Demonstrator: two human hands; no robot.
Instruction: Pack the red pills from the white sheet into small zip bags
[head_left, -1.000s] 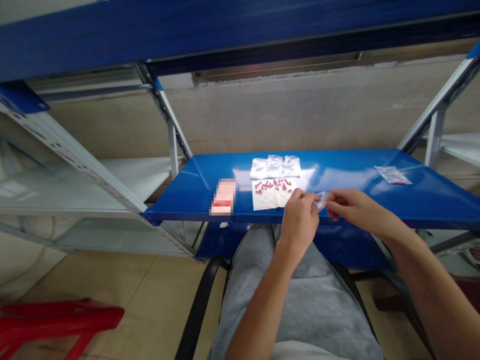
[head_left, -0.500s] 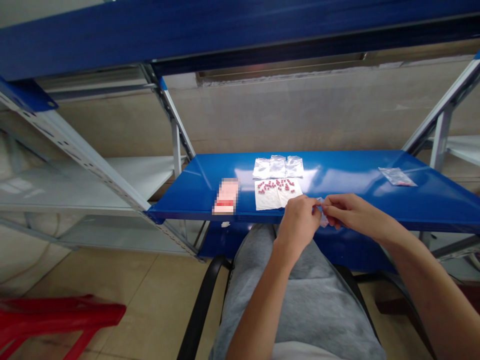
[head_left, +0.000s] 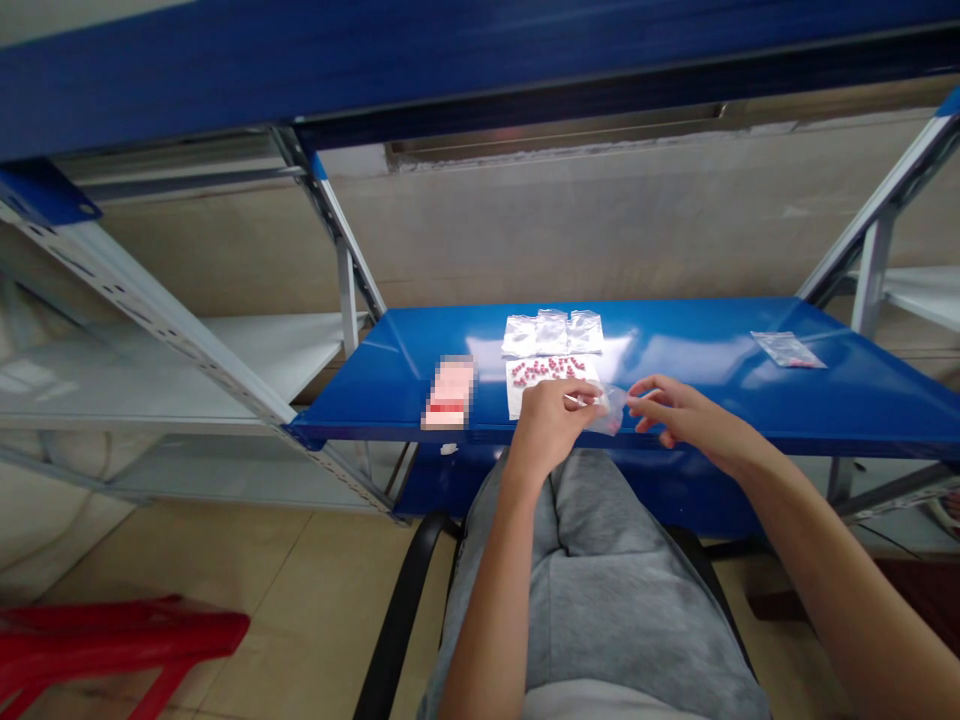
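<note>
My left hand [head_left: 553, 412] is closed on a small clear plastic bag [head_left: 612, 412] at the front edge of the blue shelf. A thin white strip shows between its fingers; I cannot make out what it is. A little red shows low in the bag. Just right of it is my right hand [head_left: 671, 412], fingers apart, the tips at or very close to the bag's edge. Behind my left hand, several small red beads [head_left: 551, 368] lie on a white cloth or paper sheet [head_left: 517, 400], partly covered by that hand. Three flat clear bags [head_left: 552, 330] lie behind the sheet.
Another clear bag [head_left: 787, 350] with something red in it lies at the right of the blue shelf [head_left: 690, 340]. A blurred-out pinkish rectangular item [head_left: 448, 392] lies at the left. Metal posts [head_left: 352, 240] stand at the sides, and a blue beam [head_left: 480, 70] crosses above.
My left hand has moved left with the bag, over the front of the sheet. The right hand's fingers have spread from their pinch, and more of the bag shows.
</note>
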